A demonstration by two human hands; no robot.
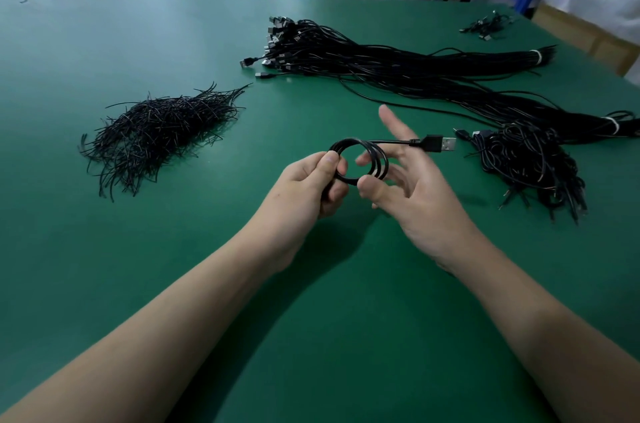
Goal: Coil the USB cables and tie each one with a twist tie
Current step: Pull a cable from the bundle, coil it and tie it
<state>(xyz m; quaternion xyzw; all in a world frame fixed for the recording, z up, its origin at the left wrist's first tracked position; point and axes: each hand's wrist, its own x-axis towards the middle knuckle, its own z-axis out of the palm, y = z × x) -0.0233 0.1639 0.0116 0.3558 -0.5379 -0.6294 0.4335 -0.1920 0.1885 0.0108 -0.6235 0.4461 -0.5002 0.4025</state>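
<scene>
A black USB cable wound into a small round coil (375, 159) sits between my hands above the green table (173, 41). My left hand (308, 183) pinches the coil's left side between thumb and fingers. My right hand (405, 180) is spread, thumb touching the coil's lower right, fingers behind the loops. The cable's USB plug (438, 143) sticks out to the right past my right fingers. A heap of black twist ties (156, 135) lies to the left.
A long bundle of straight black USB cables (398, 65), bound with white bands, stretches across the far right. A pile of coiled cables (530, 162) lies at right. A few more cables (486, 26) sit at the far right corner. Boxes and shelving stand beyond the table.
</scene>
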